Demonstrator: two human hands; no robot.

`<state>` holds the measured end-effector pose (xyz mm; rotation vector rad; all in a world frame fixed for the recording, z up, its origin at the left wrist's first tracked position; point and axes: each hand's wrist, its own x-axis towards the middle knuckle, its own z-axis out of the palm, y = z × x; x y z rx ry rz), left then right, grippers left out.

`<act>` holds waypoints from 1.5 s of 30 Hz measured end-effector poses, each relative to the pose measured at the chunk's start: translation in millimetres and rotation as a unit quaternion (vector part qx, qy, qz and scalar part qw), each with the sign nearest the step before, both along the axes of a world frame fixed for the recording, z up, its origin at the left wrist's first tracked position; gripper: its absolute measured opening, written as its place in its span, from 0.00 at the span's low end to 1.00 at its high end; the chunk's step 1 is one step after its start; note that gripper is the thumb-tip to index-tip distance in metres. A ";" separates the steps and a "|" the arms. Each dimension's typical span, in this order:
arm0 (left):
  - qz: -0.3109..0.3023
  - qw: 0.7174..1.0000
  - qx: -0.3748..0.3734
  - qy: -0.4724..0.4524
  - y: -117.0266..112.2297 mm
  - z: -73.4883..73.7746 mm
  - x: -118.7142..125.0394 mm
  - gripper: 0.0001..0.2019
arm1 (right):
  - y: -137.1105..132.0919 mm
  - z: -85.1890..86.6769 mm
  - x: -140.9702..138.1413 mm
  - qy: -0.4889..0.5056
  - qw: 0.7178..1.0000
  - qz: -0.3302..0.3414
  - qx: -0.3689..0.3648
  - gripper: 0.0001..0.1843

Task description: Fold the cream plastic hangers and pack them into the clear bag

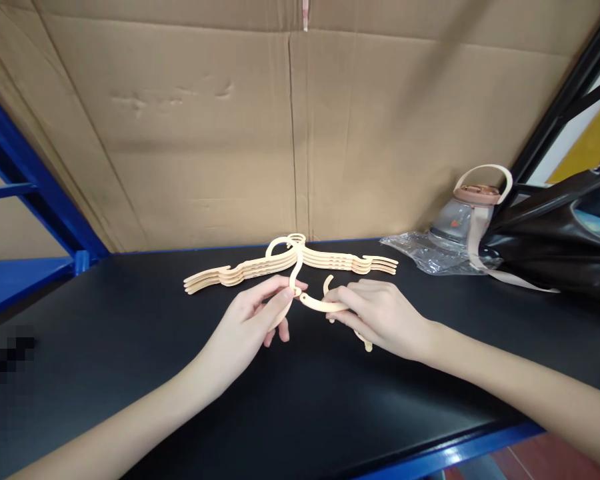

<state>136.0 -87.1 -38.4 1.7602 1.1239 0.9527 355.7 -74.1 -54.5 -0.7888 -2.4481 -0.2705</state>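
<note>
My left hand pinches the lower part of a cream plastic hanger's hook piece, which stands upright with its curl toward the back left. In my right hand is a curved cream hanger arm. The arm's end, which has a small hole, lies close beside the hook's base; whether they touch I cannot tell. Another curved cream end shows behind my right fingers, and a cream tip sticks out below them. How these join is hidden by the hand. Behind both hands lies a stack of several cream hangers.
The black tabletop has a blue frame edge. A cardboard wall closes off the back. To the right are a clear bottle with a strap, crumpled clear plastic and a black bag.
</note>
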 end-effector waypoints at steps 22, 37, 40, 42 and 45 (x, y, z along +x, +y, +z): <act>-0.176 0.971 -0.156 0.033 10.3 10.7 -15.9 0.20 | 7.5 12.3 12.3 0.085 0.980 0.118 -0.136 0.05; -0.190 0.971 -0.141 0.033 9.7 8.5 -13.4 0.19 | 7.3 16.0 13.8 0.085 0.975 0.130 -0.159 0.06; -0.190 0.972 -0.127 0.050 9.6 8.4 -13.2 0.17 | 6.6 15.3 12.7 0.082 0.974 0.133 -0.163 0.05; -0.183 0.974 -0.118 0.059 8.7 9.0 -12.2 0.17 | 6.4 14.9 12.8 0.077 0.975 0.136 -0.156 0.06; -0.161 0.980 -0.098 0.057 7.5 9.4 -9.9 0.17 | 5.5 14.9 13.7 0.073 0.979 0.133 -0.134 0.07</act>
